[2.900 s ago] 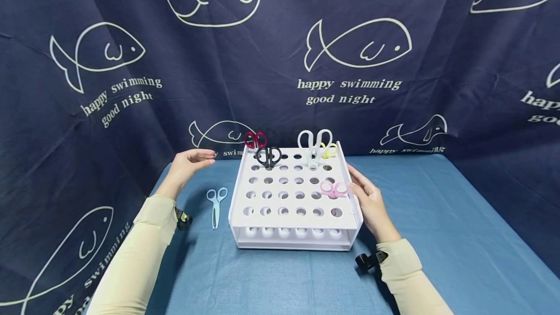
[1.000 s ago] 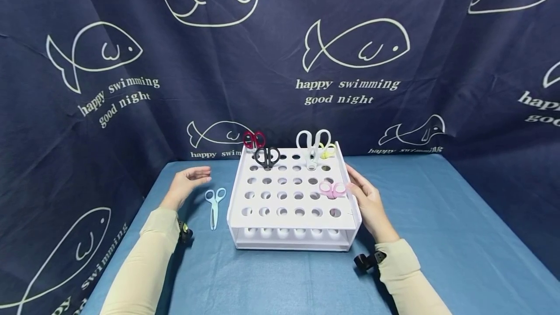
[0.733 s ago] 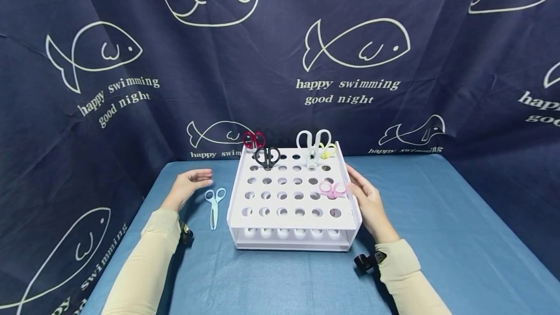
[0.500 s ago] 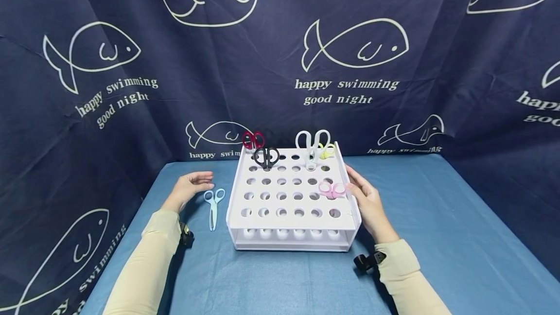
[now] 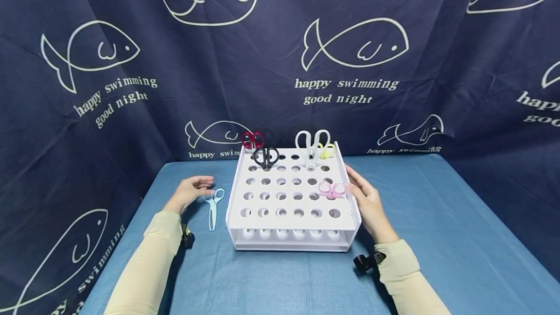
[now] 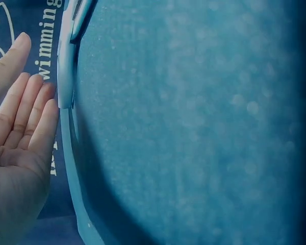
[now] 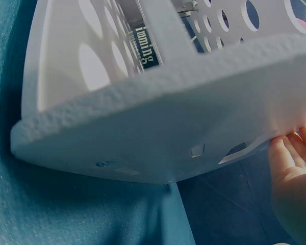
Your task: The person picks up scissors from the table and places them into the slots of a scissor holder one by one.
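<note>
In the head view, light blue scissors (image 5: pixel 213 203) lie on the table left of a white rack (image 5: pixel 288 223) with rows of round holes. My left hand (image 5: pixel 187 194) is held low, with its thumb tip right at the scissors' finger loops. The left wrist view has this hand (image 6: pixel 18 168) with its fingers extended, and a pale blue handle part (image 6: pixel 66 71) beside the fingertips. Against the rack's right side panel rests my right hand (image 5: pixel 368 205). The right wrist view shows its fingers (image 7: pixel 281 153) straight, their tips touching the panel's outer face (image 7: pixel 158 127).
Standing in the rack are red scissors (image 5: pixel 253 143), black scissors (image 5: pixel 266 159), white scissors (image 5: pixel 311 152), yellow scissors (image 5: pixel 325 154) and pink scissors (image 5: pixel 331 193). Behind the blue table (image 5: pixel 288 281) hangs a dark fish-print cloth (image 5: pixel 245 77).
My left hand has come down and toward me, from beyond the light blue scissors to their loops. The right hand stays on the rack's side; the rack and scissors have not moved.
</note>
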Action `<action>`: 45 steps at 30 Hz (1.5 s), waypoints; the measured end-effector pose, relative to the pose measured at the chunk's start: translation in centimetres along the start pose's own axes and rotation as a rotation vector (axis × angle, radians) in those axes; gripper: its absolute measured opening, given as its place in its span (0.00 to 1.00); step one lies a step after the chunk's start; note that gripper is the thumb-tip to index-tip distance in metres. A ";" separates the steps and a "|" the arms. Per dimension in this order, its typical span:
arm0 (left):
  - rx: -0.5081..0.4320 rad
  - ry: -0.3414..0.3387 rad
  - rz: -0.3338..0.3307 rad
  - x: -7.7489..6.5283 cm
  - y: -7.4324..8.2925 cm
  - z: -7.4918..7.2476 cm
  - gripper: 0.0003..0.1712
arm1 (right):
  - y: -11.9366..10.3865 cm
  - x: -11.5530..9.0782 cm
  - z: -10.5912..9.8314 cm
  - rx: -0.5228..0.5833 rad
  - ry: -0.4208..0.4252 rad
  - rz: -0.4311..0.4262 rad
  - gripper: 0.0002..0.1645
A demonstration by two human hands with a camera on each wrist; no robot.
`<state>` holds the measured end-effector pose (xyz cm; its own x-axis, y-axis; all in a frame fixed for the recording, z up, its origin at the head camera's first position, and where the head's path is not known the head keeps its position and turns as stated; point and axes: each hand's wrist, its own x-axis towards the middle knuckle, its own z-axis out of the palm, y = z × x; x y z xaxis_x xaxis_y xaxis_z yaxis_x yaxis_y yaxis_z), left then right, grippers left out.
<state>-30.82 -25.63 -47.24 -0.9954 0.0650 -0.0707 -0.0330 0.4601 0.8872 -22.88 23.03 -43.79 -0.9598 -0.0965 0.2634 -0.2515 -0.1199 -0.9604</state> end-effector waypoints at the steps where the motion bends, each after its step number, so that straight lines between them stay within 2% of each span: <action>1: -0.005 0.002 -0.001 0.0 -0.1 0.0 0.33 | 0.0 0.0 0.0 -0.002 0.002 0.000 0.30; 9: -0.010 -0.056 0.007 -0.3 -0.5 -0.2 0.33 | 0.1 0.0 0.1 -0.002 -0.005 -0.003 0.31; 23: 0.064 -0.077 -0.040 -0.7 -0.3 -0.5 0.34 | 0.2 0.0 0.3 0.011 -0.008 -0.003 0.31; 27: 0.115 -0.097 -0.053 -0.8 0.1 -0.4 0.33 | 0.0 0.0 0.2 0.007 0.001 -0.010 0.31; 31: 0.189 -0.108 -0.027 -0.9 0.4 -0.4 0.31 | -0.1 0.1 0.2 0.011 -0.008 -0.016 0.31; 36: 0.243 -0.108 -0.025 -1.1 0.5 -0.4 0.29 | -0.2 0.0 0.2 0.006 -0.010 -0.007 0.31; 43: 0.361 -0.113 0.045 -1.1 0.7 -0.4 0.27 | -0.1 0.0 0.2 0.009 -0.010 -0.010 0.31; 45: 0.370 -0.106 0.053 -1.1 0.7 -0.3 0.26 | 0.0 0.0 0.2 0.011 -0.007 -0.003 0.31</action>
<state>-29.79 -25.70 -46.43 -0.9794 0.1792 -0.0933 0.0720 0.7411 0.6675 -22.85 22.85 -43.73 -0.9581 -0.1033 0.2672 -0.2532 -0.1307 -0.9585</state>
